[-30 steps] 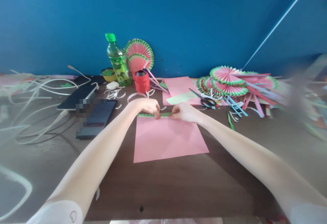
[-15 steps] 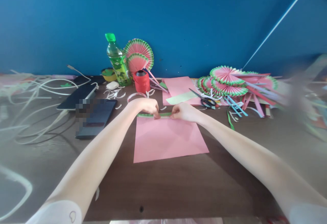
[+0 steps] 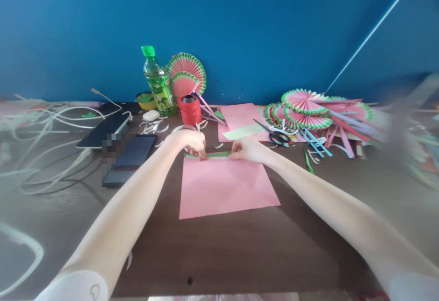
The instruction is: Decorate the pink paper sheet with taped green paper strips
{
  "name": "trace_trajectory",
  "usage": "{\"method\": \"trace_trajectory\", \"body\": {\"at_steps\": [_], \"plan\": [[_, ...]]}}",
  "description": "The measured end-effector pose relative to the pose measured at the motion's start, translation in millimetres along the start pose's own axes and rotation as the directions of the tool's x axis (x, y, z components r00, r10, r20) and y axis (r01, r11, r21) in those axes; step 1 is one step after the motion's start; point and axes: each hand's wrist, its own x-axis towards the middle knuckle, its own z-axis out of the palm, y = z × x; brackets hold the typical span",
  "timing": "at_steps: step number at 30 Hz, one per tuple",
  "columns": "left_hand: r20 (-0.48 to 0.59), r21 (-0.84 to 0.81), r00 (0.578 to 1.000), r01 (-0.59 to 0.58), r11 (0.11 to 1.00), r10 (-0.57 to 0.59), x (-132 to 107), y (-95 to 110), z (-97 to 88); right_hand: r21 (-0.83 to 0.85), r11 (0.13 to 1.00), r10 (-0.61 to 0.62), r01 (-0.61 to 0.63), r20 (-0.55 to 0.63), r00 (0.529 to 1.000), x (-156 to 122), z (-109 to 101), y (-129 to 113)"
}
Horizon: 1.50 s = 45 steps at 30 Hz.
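Observation:
A sheet of pink paper (image 3: 226,186) lies flat on the dark tabletop in front of me. Along its far edge runs a narrow green paper strip (image 3: 218,154) with a pale border. My left hand (image 3: 195,145), fingers curled together, presses on the strip towards its left part. Farther right, my right hand (image 3: 248,150) has thumb and fingertips closed on the same strip. A short stretch of green shows between the hands; the strip's right end is hidden under my right hand.
Scissors (image 3: 277,137) lie beside more pink paper (image 3: 240,113) at the back. Behind stand a red container (image 3: 190,111) and a green-capped bottle (image 3: 159,88). Folded paper fans (image 3: 305,109) are heaped right. Cables (image 3: 65,113) and a dark tablet (image 3: 133,154) lie left.
My left hand has slid a little to the left along the green strip, so more green shows between the hands. My right hand and the pink sheet stay nearly where they were.

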Motion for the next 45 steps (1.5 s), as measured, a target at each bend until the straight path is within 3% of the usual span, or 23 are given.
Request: {"method": "trace_trajectory", "body": {"at_steps": [6,11,14,18,21,27,30,34,38,45], "plan": [[-0.078,-0.080,0.997,-0.011,0.997,0.005,-10.0,-12.5,-8.6,0.034,0.999,-0.034,0.035,-0.033,0.999,-3.4,1.2,-0.1],[-0.290,-0.001,0.935,0.214,0.977,-0.205,-20.7,-22.4,-16.0,-0.181,0.982,-0.069,0.049,-0.108,0.992,-14.6,1.5,-9.1],[-0.285,0.006,0.929,0.247,0.969,-0.235,-20.4,-25.8,-15.2,-0.310,0.950,-0.088,0.043,-0.130,0.988,-19.5,1.3,-14.0],[-0.228,0.046,0.960,0.174,0.984,-0.159,-12.1,-31.5,-10.8,-0.279,0.959,-0.083,0.040,-0.141,0.987,-20.0,0.6,-16.4],[-0.236,0.030,0.967,0.109,0.994,-0.099,-8.6,-36.9,-10.6,-0.181,0.979,-0.129,0.090,-0.214,0.968,-18.9,-0.2,-17.4],[-0.274,0.014,0.962,0.012,1.000,-0.007,-30.5,-37.0,-21.4,0.018,0.985,-0.154,0.174,-0.383,0.911,-17.8,-0.9,-20.4],[-0.283,0.016,0.956,-0.074,0.997,0.076,-41.7,-29.4,-24.6,0.225,0.942,-0.145,0.247,-0.392,0.908,-14.5,1.5,-20.5],[-0.243,-0.015,0.942,-0.244,0.970,0.233,-39.4,-20.1,-22.1,0.417,0.831,-0.172,0.368,-0.436,0.883,-9.3,6.3,-19.4],[-0.212,-0.056,0.937,-0.294,0.954,0.276,-29.9,-16.2,-18.2,0.453,0.801,-0.172,0.392,-0.452,0.875,-9.0,8.8,-19.3],[-0.192,-0.078,0.927,-0.341,0.937,0.321,-24.1,-12.1,-15.6,0.407,0.829,-0.163,0.384,-0.481,0.862,-13.4,8.3,-22.8]]}}
